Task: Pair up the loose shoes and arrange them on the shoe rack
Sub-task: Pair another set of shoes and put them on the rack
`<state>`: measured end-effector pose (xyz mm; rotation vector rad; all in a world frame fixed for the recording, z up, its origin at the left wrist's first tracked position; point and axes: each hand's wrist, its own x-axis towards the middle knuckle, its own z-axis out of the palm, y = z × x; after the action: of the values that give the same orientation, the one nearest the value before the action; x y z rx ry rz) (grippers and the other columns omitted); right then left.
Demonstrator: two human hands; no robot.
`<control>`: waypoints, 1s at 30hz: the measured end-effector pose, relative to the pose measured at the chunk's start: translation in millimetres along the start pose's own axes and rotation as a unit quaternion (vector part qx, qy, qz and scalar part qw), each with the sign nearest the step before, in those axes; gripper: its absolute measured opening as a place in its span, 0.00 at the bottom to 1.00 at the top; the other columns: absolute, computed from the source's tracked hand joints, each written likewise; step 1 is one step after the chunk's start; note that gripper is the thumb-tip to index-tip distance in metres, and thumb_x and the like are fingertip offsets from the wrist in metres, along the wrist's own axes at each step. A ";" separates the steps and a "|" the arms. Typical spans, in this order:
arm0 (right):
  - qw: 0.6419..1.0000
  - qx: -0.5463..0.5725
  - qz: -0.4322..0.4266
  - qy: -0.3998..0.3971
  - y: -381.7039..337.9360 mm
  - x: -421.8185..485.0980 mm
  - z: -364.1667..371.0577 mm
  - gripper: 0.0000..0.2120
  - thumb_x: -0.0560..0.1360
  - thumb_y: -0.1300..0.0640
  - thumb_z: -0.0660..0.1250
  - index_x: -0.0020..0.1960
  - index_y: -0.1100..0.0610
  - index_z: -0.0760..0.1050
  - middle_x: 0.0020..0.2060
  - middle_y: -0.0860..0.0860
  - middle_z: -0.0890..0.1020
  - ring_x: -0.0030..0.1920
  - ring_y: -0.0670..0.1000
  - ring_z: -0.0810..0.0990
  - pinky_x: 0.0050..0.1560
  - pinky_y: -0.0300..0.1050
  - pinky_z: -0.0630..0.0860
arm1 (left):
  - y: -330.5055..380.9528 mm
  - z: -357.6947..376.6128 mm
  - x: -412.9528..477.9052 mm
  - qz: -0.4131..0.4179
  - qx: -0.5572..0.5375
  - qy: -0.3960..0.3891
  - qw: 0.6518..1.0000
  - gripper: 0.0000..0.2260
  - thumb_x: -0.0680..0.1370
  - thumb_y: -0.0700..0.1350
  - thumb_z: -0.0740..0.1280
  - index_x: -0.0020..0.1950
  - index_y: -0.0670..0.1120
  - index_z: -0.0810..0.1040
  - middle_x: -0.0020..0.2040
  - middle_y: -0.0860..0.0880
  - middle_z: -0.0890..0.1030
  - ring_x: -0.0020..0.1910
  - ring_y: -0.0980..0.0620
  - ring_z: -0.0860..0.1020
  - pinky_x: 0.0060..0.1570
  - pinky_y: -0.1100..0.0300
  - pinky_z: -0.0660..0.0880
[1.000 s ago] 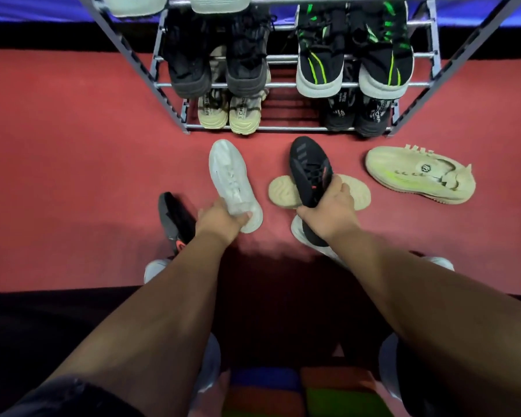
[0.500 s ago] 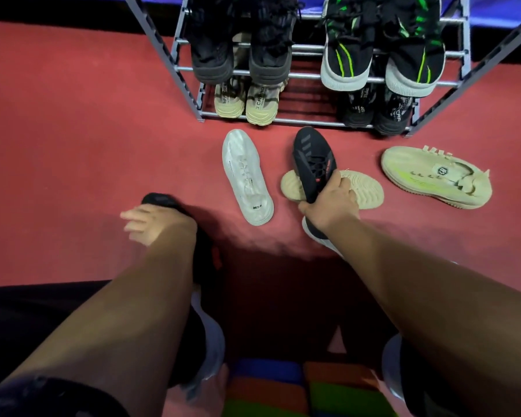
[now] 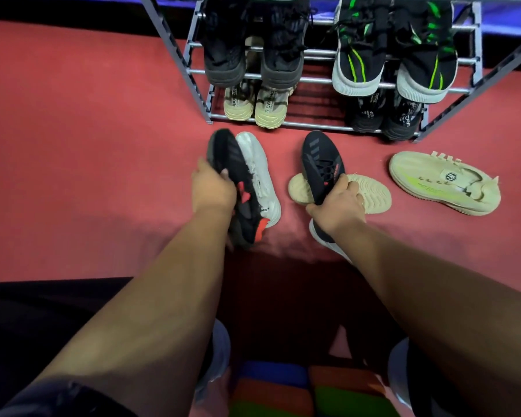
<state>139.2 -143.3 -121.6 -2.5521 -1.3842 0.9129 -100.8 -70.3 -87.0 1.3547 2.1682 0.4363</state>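
Observation:
My left hand (image 3: 212,188) grips a black shoe with red marks (image 3: 238,182) and holds it above the floor, over the left side of a white shoe (image 3: 257,164) lying on the red carpet. My right hand (image 3: 339,203) grips the matching black shoe (image 3: 321,161), toe toward the rack. Under it a cream shoe (image 3: 373,191) lies sole up. Another cream shoe (image 3: 442,182) lies on its side to the right. The metal shoe rack (image 3: 313,124) stands ahead.
On the rack sit a black pair (image 3: 253,61) and a black-and-green pair (image 3: 394,67) above, a beige pair (image 3: 253,106) and a dark pair (image 3: 382,115) below, with a gap between the lower pairs. My knees and a coloured mat (image 3: 283,392) are near.
My left hand let go of the white shoe, reached left to the second black shoe, picked it up and brought it in over the white shoe. My right hand kept its black shoe.

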 end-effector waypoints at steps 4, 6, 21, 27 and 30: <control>1.000 0.017 -0.005 0.009 4.9 0.8 1.7 0.51 0.69 0.37 0.76 0.80 0.61 0.56 0.69 0.61 0.69 0.67 0.68 0.72 0.68 0.62 0.70 | 13.9 5.9 6.1 0.009 -0.098 -0.014 0.995 0.17 0.84 0.50 0.66 0.69 0.42 0.78 0.61 0.43 0.85 0.62 0.40 0.81 0.61 0.53 0.76; 1.000 0.021 -0.007 0.002 7.9 1.4 0.4 0.52 0.69 0.36 0.76 0.80 0.60 0.56 0.69 0.60 0.69 0.67 0.68 0.72 0.68 0.62 0.70 | 11.1 15.1 9.7 -0.041 -0.104 -0.089 0.990 0.30 0.84 0.57 0.64 0.80 0.39 0.68 0.72 0.41 0.79 0.72 0.41 0.76 0.70 0.54 0.71; 0.997 0.030 -0.066 -0.026 31.4 -11.1 -13.4 0.61 0.64 0.29 0.74 0.84 0.53 0.47 0.73 0.56 0.66 0.70 0.60 0.74 0.68 0.58 0.75 | 53.2 89.4 -45.8 -0.168 0.140 -0.119 0.968 0.61 0.66 0.77 0.64 0.82 0.35 0.52 0.75 0.40 0.67 0.72 0.41 0.68 0.66 0.45 0.70; 0.998 0.033 -0.056 -0.021 33.9 -17.6 -9.7 0.58 0.65 0.36 0.78 0.82 0.56 0.50 0.69 0.59 0.70 0.66 0.63 0.75 0.68 0.57 0.75 | 57.6 87.0 -36.5 -0.180 0.193 -0.157 0.952 0.66 0.64 0.65 0.81 0.84 0.40 0.43 0.72 0.40 0.67 0.70 0.40 0.73 0.61 0.46 0.76; 0.996 0.063 -0.051 -0.021 27.1 -12.4 -15.5 0.53 0.65 0.41 0.77 0.80 0.56 0.53 0.66 0.60 0.71 0.64 0.65 0.76 0.66 0.58 0.76 | 56.6 77.1 -39.3 -0.176 0.159 -0.124 0.964 0.59 0.63 0.58 0.82 0.82 0.36 0.52 0.70 0.41 0.69 0.66 0.40 0.75 0.58 0.47 0.78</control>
<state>162.5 -165.9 -112.9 -2.3607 -1.4057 1.0073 -0.1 -81.5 -107.9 1.0734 2.2624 -0.2146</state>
